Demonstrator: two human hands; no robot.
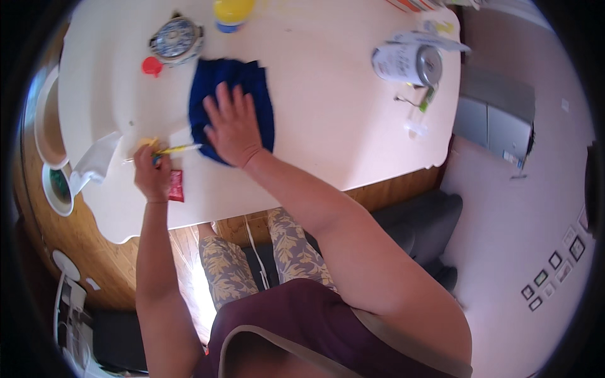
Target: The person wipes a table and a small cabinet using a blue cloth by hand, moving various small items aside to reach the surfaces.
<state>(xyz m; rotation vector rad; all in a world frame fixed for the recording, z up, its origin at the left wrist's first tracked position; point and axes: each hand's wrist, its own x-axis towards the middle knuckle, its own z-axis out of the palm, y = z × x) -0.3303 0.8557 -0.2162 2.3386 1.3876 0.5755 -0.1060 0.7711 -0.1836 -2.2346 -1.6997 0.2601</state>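
Note:
My right hand (234,125) lies palm down on a folded dark blue cloth (202,78), its fingers slightly spread. Left of the cloth, my left hand (152,175) is curled around one end of a narrow yellow strip (177,149), perhaps a tape measure. The strip's other end reaches the cloth's lower left edge. A small yellow-orange object (148,141) shows just beyond my left fingertips; blur and the fingers hide its shape. Beside that hand, on the table, is a red packet (177,186) bearing writing.
On the white table (326,108) stand a lidded blue-and-white pot (175,38), a red plastic item (152,66), a yellow-and-blue container (232,14) and a large white can (401,64). White tissue (97,158) hangs near the left edge, by a bin (59,189). A dark seat (416,227) is at right.

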